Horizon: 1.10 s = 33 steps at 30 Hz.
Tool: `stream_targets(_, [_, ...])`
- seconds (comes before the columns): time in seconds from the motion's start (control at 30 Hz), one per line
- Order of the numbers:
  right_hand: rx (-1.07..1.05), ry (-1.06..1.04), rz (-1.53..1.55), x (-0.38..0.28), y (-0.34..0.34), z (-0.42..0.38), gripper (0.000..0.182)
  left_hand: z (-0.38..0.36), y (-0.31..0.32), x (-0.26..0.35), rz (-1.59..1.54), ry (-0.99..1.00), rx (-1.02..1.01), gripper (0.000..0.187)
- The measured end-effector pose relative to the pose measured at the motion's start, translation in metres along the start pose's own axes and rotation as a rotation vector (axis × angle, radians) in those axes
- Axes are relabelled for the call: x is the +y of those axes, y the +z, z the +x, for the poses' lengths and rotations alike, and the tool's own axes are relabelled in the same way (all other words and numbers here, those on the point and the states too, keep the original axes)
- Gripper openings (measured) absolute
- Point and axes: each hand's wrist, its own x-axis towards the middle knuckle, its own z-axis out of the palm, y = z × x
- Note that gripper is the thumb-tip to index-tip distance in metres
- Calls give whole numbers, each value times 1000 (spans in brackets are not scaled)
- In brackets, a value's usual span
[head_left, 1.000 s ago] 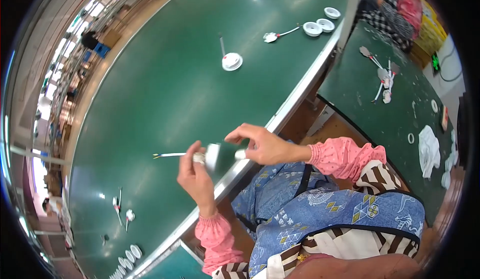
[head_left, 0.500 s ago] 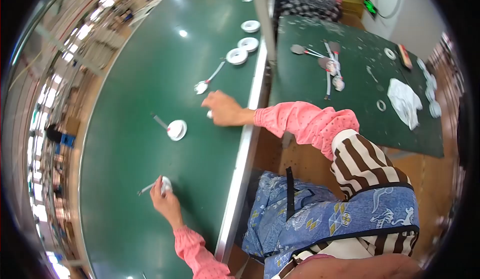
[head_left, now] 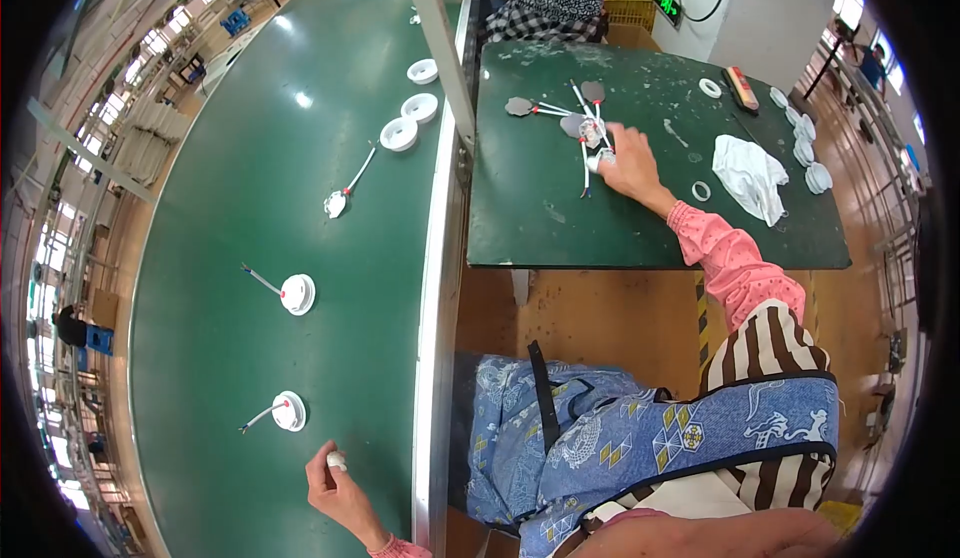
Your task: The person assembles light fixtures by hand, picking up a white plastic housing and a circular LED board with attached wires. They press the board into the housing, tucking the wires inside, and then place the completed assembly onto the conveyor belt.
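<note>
My left hand (head_left: 340, 496) hovers over the green belt near the bottom, its fingers loosely parted; white material covers one fingertip. Just beyond it lies a round white fixture (head_left: 289, 411) with a short cable, and farther along is a similar white fixture (head_left: 298, 295). On the side table, my right hand (head_left: 632, 166) has its fingers around a wired white piece at the edge of a cluster of wired pieces (head_left: 574, 126) with grey discs. Its fingertips partly hide that piece. Another wired piece (head_left: 335, 204) rests on the belt.
White rings (head_left: 398, 135) lie near the belt's metal edge (head_left: 432, 298). An upright post (head_left: 440, 48) stands between belt and side table (head_left: 540, 228). This table holds a white cloth (head_left: 750, 178), a red-yellow object (head_left: 740, 90) and white discs (head_left: 803, 151). Another person (head_left: 545, 3) sits beyond.
My right hand has moved from above the belt to the cluster on the side table. My left hand has let go of the nearer white fixture and drawn back. The view has shifted.
</note>
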Motion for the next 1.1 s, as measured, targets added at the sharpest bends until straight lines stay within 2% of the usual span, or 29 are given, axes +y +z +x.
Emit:
stream_targets(0.03, [-66,67,-31,6,1,-5,52,-2,2,6,-27,-12,-25,29])
stream_targets(0.13, [-25,149,132,7,-1,-6,57,-7,12,27,-85,53,-62,27])
stream_targets(0.27, [259,54,404,10,-16,-6,52,-20,11,41,-126,81,-95,26])
stream_targets(0.33, [291,77,461,-8,-41,-9,50,-28,16,51,-137,85,-102,28])
stream_targets(0.43, [374,-49,504,-44,-73,-17,51,-39,26,68,-28,181,-128,33])
stream_targets(0.53, [-6,-218,704,-110,-110,-40,51,-47,46,95,84,384,-96,43])
stream_targets(0.6, [-480,-527,798,-152,-125,-58,52,-52,59,119,262,538,-48,48])
stream_targets(0.63, [-691,-618,888,-170,-119,-73,56,-53,64,129,356,639,-20,49])
stream_targets(0.67, [-908,-714,975,-186,-112,-87,59,-52,65,139,404,683,-77,54])
stream_targets(0.73, [-1090,-863,1021,-213,-103,-108,65,-53,66,147,339,672,-271,52])
stream_targets(0.77, [-1201,-885,1014,-225,-103,-109,66,-56,66,135,173,542,-360,47])
stream_targets(0.8, [-1225,-880,1035,-233,-97,-112,64,-60,66,119,-2,413,-436,42])
stream_targets(0.87, [-1277,-853,1070,-245,-86,-119,61,-70,57,100,-49,261,-435,34])
stream_targets(0.9, [-1389,-710,1035,-255,-92,-115,63,-76,52,92,-78,185,-442,30])
stream_targets(0.93, [-1413,-629,1136,-258,-84,-120,64,-82,49,86,-141,126,-419,27])
stream_targets(1.0, [-1698,-248,1455,-269,-82,-123,64,-93,47,78,-279,32,-357,21])
stream_targets(1.03, [-1630,-236,1491,-276,-81,-129,46,-98,49,70,-330,-12,-331,19])
stream_targets(1.1, [-1709,-198,1464,-281,-72,-134,35,-105,47,70,-494,-137,-338,19])
